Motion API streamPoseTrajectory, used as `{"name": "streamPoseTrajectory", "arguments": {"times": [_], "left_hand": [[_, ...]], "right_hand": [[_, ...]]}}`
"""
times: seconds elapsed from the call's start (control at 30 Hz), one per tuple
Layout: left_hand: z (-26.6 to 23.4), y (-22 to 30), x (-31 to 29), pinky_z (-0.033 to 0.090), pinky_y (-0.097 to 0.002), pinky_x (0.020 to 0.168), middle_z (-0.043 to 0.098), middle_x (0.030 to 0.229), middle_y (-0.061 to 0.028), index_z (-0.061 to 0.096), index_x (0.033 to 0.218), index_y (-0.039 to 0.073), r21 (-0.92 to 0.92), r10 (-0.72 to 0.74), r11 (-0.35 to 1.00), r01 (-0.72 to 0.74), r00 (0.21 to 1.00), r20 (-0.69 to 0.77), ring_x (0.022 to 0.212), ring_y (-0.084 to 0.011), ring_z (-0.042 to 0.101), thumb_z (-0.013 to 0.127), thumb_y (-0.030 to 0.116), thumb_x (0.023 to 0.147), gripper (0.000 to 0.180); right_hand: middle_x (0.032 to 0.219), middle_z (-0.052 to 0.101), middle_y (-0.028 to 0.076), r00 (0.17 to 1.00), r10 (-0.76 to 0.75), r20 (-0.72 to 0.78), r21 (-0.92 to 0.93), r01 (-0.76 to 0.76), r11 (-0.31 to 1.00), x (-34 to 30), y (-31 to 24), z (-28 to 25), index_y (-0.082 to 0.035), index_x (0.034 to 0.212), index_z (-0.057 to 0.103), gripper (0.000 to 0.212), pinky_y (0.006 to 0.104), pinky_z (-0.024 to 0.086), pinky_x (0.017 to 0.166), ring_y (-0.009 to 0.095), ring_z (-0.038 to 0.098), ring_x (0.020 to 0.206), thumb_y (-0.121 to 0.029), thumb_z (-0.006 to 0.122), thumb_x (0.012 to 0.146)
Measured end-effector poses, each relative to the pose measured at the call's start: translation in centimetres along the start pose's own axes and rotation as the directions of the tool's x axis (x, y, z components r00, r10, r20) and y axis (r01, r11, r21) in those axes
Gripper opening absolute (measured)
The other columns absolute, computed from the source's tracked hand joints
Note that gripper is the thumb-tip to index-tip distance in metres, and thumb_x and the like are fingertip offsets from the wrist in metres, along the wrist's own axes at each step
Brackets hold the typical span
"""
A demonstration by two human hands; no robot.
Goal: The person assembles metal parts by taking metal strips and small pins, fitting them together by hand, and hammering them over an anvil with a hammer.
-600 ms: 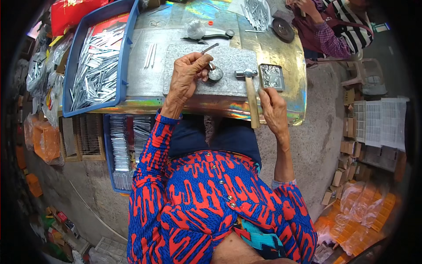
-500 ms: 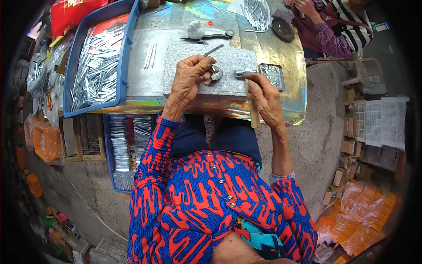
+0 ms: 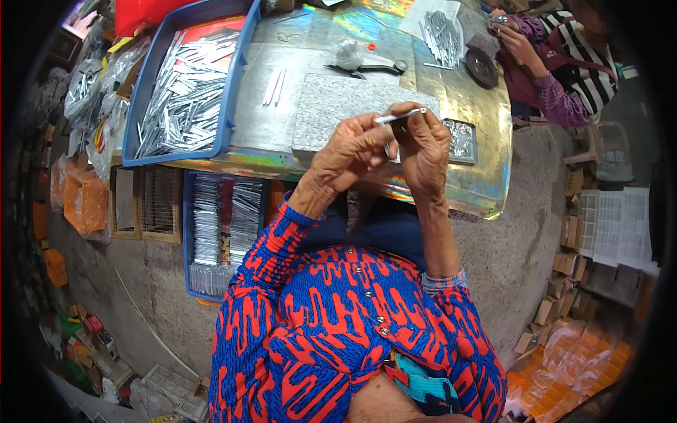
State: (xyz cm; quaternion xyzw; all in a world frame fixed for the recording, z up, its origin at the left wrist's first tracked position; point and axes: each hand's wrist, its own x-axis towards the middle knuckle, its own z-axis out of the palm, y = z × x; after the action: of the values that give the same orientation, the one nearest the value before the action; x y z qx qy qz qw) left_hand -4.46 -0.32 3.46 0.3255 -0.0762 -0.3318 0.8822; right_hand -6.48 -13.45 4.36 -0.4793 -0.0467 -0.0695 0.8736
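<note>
Pinching a silver strip [image 3: 387, 120], left hand [image 3: 354, 149] at one end, right hand [image 3: 424, 153] opposite

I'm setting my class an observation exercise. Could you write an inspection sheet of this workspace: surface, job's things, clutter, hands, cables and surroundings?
Surface: shiny metallic tabletop with a speckled stone slab near its front edge.
Job's things: slim metal piece held up over the slab; blue tray of loose metal strips to the left; small shallow tray to the right.
Clutter: dark hand tool, crumpled clear plastic and red ring behind the slab.
Hands: left hand and right hand close together, both pinching the slim piece.
Cables: thin pale line on the floor; cannot tell if cable.
Surroundings: co-worker at right; blue crate below the table.
</note>
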Motion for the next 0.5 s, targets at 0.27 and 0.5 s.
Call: {"name": "streamPoseTrajectory", "arguments": {"times": [0.27, 0.5], "left_hand": [[0.4, 0.4, -1.8, 0.031, -0.0166, 0.044, 0.055, 0.062, -0.0027, 0.056, 0.079, 0.003, 0.081, -0.148, 0.987, 0.139, 0.981, 0.122, 0.05, -0.0057, 0.045, 0.06, 0.016, 0.083, 0.014], [-6.1, 6.2, -0.8, 0.032, -0.0162, 0.046, 0.058, 0.063, -0.0014, 0.063, 0.081, 0.001, 0.793, 0.47, 0.589, -0.155, 0.864, -0.181, 0.054, -0.0022, 0.045, 0.058, 0.016, 0.082, 0.015]], "right_hand": [[0.077, 0.056, 0.006, 0.975, 0.17, 0.141, 0.034, -0.177, 0.984, 0.4, -0.3, -1.0, 0.003, 0.087, 0.056, 0.03, 0.0183, 0.04, 0.052, 0.007, 0.049, 0.062, -0.026, 0.048, 0.09], [0.078, 0.058, 0.006, 0.996, 0.028, -0.087, -0.369, -0.058, 0.928, -1.2, -1.3, -1.4, 0.004, 0.103, 0.055, 0.027, 0.0175, 0.039, 0.05, 0.005, 0.048, 0.061, -0.019, 0.048, 0.09]]}}
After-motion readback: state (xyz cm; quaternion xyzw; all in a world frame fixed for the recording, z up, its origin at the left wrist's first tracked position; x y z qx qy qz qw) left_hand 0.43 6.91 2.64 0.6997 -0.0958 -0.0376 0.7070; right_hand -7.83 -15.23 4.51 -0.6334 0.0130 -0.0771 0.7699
